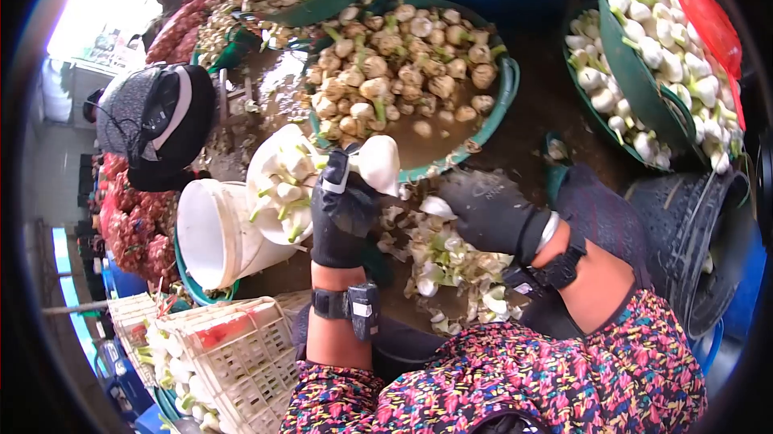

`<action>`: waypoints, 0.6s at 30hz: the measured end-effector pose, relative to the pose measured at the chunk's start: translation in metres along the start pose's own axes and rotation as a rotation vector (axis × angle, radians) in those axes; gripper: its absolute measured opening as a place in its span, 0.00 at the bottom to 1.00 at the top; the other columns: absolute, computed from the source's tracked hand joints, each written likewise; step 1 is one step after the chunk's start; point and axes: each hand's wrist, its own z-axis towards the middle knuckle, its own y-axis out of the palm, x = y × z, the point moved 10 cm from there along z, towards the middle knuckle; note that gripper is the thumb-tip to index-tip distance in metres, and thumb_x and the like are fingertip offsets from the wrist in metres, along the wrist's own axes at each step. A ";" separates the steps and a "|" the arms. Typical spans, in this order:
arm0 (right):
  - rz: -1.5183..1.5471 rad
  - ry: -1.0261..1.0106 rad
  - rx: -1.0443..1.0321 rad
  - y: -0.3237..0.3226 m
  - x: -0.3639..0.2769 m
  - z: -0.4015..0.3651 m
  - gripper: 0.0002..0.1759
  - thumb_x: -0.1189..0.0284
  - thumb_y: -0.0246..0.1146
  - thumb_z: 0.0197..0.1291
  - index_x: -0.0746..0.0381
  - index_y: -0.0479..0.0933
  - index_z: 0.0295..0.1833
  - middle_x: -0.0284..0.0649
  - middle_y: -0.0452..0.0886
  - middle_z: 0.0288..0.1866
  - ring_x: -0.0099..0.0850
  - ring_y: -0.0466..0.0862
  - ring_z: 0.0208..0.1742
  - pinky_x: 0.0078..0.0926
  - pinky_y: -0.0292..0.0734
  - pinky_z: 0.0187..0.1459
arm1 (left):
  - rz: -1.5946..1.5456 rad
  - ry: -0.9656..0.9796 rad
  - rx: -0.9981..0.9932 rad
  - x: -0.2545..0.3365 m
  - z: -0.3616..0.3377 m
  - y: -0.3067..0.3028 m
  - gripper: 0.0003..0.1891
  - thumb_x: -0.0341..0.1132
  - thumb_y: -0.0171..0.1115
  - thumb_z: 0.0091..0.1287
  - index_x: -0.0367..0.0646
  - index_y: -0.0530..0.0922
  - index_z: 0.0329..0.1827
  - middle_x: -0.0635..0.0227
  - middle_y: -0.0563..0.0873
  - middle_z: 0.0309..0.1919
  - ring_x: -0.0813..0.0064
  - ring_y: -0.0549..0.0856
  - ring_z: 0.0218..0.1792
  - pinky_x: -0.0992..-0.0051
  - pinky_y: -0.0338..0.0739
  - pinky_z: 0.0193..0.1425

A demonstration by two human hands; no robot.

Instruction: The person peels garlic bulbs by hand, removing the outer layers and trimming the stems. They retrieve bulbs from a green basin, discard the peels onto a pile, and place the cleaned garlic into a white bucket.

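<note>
My left hand point(346, 217), in a black glove, is closed around a peeled white onion point(379, 165) with its smooth side turned outward. My right hand point(487, 207), also gloved in black, is beside it, fingers curled toward the left. A curved piece of white onion peel point(437, 208) shows at the right fingertips. Under both hands lies a heap of pale onion peels point(455, 261). Just beyond is a green tub point(506, 104) of unpeeled brownish onions point(403, 72) in murky water. Left of my left hand, a white container point(278, 160) holds peeled onions with green stems.
A white bucket point(211, 233) lies tilted at left, near red mesh sacks point(133, 225) and a person in a cap point(153, 120). A plastic crate point(241, 361) stands lower left. Green baskets point(644, 72) of peeled onions, a red basin point(710, 27) and a black bucket point(684, 233) are at right.
</note>
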 end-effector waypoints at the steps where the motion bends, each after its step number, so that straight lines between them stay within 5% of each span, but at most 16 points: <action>1: -0.088 0.104 -0.091 0.005 0.015 -0.002 0.12 0.70 0.60 0.47 0.62 0.76 0.39 0.47 0.78 0.38 0.47 0.79 0.41 0.44 0.74 0.42 | -0.113 -0.006 0.013 0.006 -0.005 0.011 0.21 0.43 0.59 0.68 0.38 0.71 0.57 0.66 0.81 0.45 0.73 0.81 0.47 0.72 0.76 0.52; 6: -0.023 0.226 -0.126 -0.001 0.031 0.000 0.11 0.71 0.61 0.48 0.64 0.78 0.38 0.49 0.81 0.37 0.44 0.82 0.38 0.39 0.77 0.42 | -0.212 0.013 -0.030 -0.002 -0.005 -0.007 0.19 0.42 0.59 0.67 0.42 0.71 0.55 0.67 0.79 0.50 0.69 0.79 0.53 0.67 0.76 0.56; 8: 0.691 0.274 -0.049 -0.004 0.018 0.009 0.10 0.70 0.67 0.52 0.62 0.75 0.35 0.36 0.78 0.33 0.25 0.80 0.33 0.29 0.76 0.36 | 0.072 -0.004 -0.045 -0.015 -0.007 -0.013 0.16 0.39 0.60 0.66 0.42 0.72 0.52 0.67 0.79 0.49 0.68 0.79 0.52 0.65 0.77 0.56; 10: 0.789 0.296 0.066 -0.009 0.017 0.016 0.09 0.73 0.66 0.53 0.63 0.74 0.36 0.34 0.77 0.33 0.22 0.78 0.33 0.25 0.75 0.36 | -0.068 -0.027 -0.054 -0.021 -0.009 0.005 0.14 0.34 0.60 0.65 0.41 0.73 0.52 0.66 0.79 0.49 0.67 0.81 0.50 0.65 0.79 0.52; 12: 0.877 0.308 0.185 -0.015 0.020 0.018 0.08 0.76 0.65 0.54 0.63 0.73 0.36 0.32 0.76 0.32 0.18 0.76 0.33 0.22 0.75 0.35 | 0.105 -0.041 -0.022 -0.021 -0.012 0.013 0.14 0.32 0.60 0.64 0.40 0.74 0.52 0.64 0.80 0.48 0.67 0.82 0.47 0.65 0.81 0.47; 14: 1.506 0.331 0.291 -0.006 0.027 0.020 0.09 0.78 0.65 0.54 0.63 0.72 0.39 0.32 0.76 0.32 0.19 0.76 0.32 0.20 0.75 0.34 | 0.051 -0.023 -0.085 -0.021 -0.011 0.018 0.13 0.35 0.60 0.65 0.42 0.75 0.51 0.66 0.81 0.44 0.71 0.83 0.41 0.71 0.81 0.41; 16: 1.493 0.296 0.270 -0.019 0.028 0.019 0.10 0.80 0.63 0.54 0.63 0.71 0.41 0.32 0.76 0.32 0.19 0.76 0.32 0.18 0.75 0.34 | -0.255 -0.341 -0.183 -0.042 -0.011 0.017 0.14 0.38 0.60 0.66 0.43 0.76 0.51 0.69 0.82 0.40 0.78 0.81 0.36 0.76 0.79 0.38; 18: 1.361 0.318 0.410 -0.037 0.044 0.017 0.07 0.82 0.61 0.52 0.62 0.72 0.36 0.30 0.75 0.27 0.18 0.75 0.26 0.18 0.73 0.28 | -0.236 -0.279 -0.126 -0.039 -0.009 0.010 0.15 0.42 0.59 0.67 0.43 0.76 0.51 0.69 0.82 0.40 0.76 0.81 0.37 0.73 0.79 0.40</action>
